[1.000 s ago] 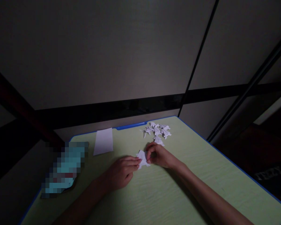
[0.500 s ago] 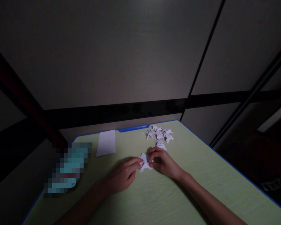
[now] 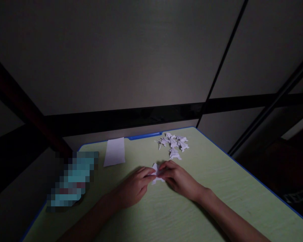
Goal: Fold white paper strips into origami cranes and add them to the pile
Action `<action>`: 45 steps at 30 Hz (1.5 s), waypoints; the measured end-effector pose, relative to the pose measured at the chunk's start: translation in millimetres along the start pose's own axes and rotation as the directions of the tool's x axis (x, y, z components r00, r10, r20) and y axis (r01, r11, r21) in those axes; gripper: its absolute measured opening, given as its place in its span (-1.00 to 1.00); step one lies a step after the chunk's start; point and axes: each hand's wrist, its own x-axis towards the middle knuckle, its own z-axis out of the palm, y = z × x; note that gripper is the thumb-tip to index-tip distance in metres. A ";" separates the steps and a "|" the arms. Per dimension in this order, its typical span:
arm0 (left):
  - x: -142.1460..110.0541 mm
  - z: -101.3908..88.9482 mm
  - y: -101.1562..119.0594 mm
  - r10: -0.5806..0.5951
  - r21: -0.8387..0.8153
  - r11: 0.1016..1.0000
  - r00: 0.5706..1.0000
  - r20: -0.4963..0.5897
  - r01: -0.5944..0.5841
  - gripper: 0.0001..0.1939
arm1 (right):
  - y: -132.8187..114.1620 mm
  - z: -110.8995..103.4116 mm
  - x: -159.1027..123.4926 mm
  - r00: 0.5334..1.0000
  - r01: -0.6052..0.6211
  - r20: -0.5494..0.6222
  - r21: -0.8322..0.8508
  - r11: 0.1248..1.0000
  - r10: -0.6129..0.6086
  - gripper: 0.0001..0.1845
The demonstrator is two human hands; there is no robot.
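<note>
A small white folded paper figure [image 3: 155,166], origami with pointed top and splayed lower corners, lies on the table between both hands. My left hand [image 3: 135,187] pinches its left side with thumb and fingertips. From the right, my right hand [image 3: 179,177] grips the other side, its fingers closed over the paper and hiding part of it. Just beyond my right hand rests a finished-looking paper figure [image 3: 175,154] of similar shape, and a cluster of several more folded paper figures [image 3: 173,142] sits behind it.
A stack or sheet of white paper [image 3: 115,152] lies at the back left. A pixelated, teal-coloured object [image 3: 77,178] is on the left side. The pale green table [image 3: 156,215] has a blue edge and a blue handle strip [image 3: 145,136] near the cabinet wall [image 3: 126,60].
My right hand's fingers have come closer to the left hand, covering more of the paper figure. The view has shifted slightly.
</note>
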 end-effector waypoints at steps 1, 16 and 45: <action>0.2 0.2 -0.1 -0.005 -0.004 1.000 1.000 -0.001 0.005 -0.55 | -0.7 -0.6 0.0 1.000 0.011 0.018 -0.013 1.000 -0.011 -0.76; 3.4 -3.9 12.3 -0.050 0.180 0.983 0.998 0.044 0.041 -0.67 | -19.3 -12.5 -0.8 0.970 0.052 0.240 -0.334 0.941 0.032 -0.60; 10.8 12.5 -16.2 -0.442 -0.181 0.897 0.809 -0.389 0.403 -0.87 | -15.3 -0.5 -2.7 0.944 0.094 0.327 -0.113 0.989 -0.053 -0.33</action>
